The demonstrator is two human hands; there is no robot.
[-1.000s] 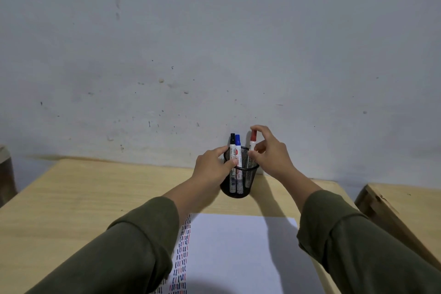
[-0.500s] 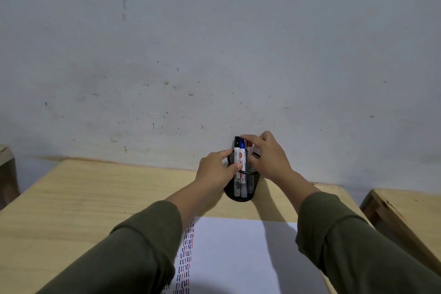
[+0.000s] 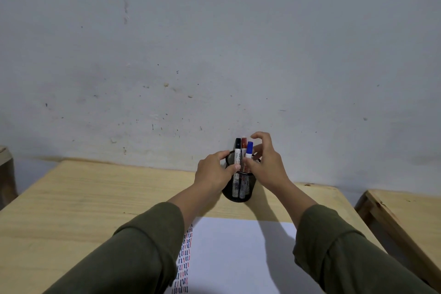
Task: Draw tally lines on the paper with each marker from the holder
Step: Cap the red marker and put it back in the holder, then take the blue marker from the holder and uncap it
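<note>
A black mesh holder (image 3: pixel 240 188) stands on the wooden table (image 3: pixel 95 198) near the wall. Three markers stand upright in it: black cap (image 3: pixel 238 144), red cap (image 3: pixel 244 143), blue cap (image 3: pixel 249 147). My left hand (image 3: pixel 213 172) grips the holder's left side and rim. My right hand (image 3: pixel 268 164) is at the holder's right, with its thumb in front of the blue marker's white body and fingers behind it; the index finger curls up free. White paper (image 3: pixel 238 258) lies nearer to me, with rows of blue, red and black tally lines (image 3: pixel 185 260) along its left edge.
A grey, speckled wall rises right behind the holder. A second wooden table (image 3: pixel 405 212) stands to the right across a narrow gap. Another wooden piece (image 3: pixel 6 169) shows at the far left edge. My green sleeves cover part of the paper.
My right hand lowered the red marker into the holder and let it go. It now pinches the blue marker, which has shifted to the right of the red one.
</note>
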